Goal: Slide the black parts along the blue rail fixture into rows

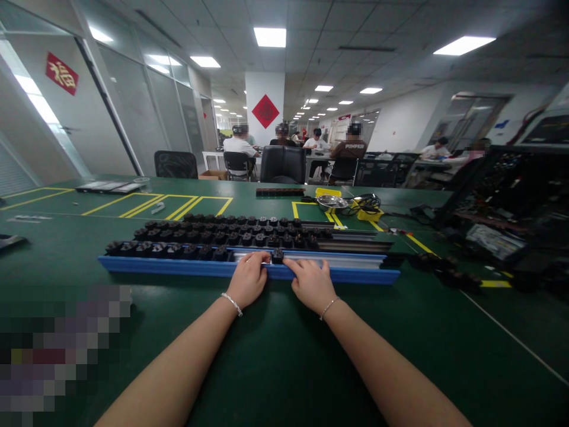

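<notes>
A long blue rail [160,267] with a silvery channel lies across the green table in front of me. Black socket-like modules [178,251] fill its left part in a row. One separate black module [278,255] sits in the channel between my hands. My left hand [249,277] is closed over the rail just left of that module, fingers bent and thumb at the front side. To the right, my right hand [312,282] also grips the rail, its index fingertip touching the module's right side. The undersides of the fingers are hidden.
Behind the blue rail lie more rails [355,245] carrying black modules. A metal bowl [332,202], yellow trays [368,212] and black cables stand farther back. Dark equipment [493,207] occupies the right side. A pixelated object [57,350] lies front left. People sit at tables beyond.
</notes>
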`<state>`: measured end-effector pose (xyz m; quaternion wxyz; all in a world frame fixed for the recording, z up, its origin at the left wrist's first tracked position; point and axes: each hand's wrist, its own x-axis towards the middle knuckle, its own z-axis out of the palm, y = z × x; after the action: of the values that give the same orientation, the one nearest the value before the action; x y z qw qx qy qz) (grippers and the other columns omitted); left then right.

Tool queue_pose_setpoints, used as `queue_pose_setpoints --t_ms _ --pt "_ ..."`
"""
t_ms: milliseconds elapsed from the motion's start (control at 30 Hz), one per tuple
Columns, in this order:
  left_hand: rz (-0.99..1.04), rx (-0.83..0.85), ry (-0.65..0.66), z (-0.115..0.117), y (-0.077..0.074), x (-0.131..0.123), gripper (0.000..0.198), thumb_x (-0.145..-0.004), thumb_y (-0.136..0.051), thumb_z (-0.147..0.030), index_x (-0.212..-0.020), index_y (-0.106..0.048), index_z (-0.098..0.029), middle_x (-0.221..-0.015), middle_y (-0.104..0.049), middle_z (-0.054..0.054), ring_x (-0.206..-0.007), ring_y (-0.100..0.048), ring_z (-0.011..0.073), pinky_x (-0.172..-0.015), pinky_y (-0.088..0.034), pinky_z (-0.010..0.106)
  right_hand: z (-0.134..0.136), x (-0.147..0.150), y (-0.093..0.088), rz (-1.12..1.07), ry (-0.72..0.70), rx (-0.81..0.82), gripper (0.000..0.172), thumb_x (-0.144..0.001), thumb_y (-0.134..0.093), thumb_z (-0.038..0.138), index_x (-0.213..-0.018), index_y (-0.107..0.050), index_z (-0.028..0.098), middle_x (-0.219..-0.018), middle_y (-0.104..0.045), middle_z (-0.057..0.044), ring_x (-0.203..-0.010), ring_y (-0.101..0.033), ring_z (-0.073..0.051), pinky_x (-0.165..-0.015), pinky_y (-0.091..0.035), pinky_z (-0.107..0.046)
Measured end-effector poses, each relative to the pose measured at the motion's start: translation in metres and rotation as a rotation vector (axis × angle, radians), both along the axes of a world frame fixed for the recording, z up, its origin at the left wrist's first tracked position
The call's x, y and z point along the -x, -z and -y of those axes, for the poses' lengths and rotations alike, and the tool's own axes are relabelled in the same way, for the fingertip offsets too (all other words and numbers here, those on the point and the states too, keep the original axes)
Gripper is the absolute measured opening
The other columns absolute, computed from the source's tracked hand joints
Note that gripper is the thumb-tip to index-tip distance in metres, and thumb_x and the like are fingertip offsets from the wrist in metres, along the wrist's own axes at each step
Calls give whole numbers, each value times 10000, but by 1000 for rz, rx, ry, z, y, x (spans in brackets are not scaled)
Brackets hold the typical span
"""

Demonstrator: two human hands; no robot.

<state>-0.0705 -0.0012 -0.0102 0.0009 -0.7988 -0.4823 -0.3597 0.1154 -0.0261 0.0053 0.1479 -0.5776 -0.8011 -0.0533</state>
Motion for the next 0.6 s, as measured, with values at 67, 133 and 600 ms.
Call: queue_pose_setpoints --t_ms 67,133,600 --pt "-28 0 10 1 0 1 277 -777 -442 -109 -1030 -514 -196 -984 -640 48 -978 -579 190 -953 -414 395 0 0 0 14 2 -3 499 -817 -411 201 -1285 -455 368 -1115 -608 -49 -1026 -489 -228 -983 -187 -571" --pt "-48 0 11 2 0 1 274 -780 -465 -135 -1043 -509 -199 -1004 -636 49 -994 -575 193 -971 -400 401 0 -1 0 41 6 -7 495 -827 -411 205 -1290 -453 374 -1103 -607 -53 -1015 -490 -226 -983 -195 -554" --pt "-206 -64 33 4 4 3 406 -774 -512 -180 -1178 -536 -195 -1213 -582 95 -1152 -504 248 -992 -378 421 0 -6 3 110 -3 -77 467 -840 -409 211 -1282 -488 338 -1031 -614 -72 -962 -505 -219 -934 -266 -407"
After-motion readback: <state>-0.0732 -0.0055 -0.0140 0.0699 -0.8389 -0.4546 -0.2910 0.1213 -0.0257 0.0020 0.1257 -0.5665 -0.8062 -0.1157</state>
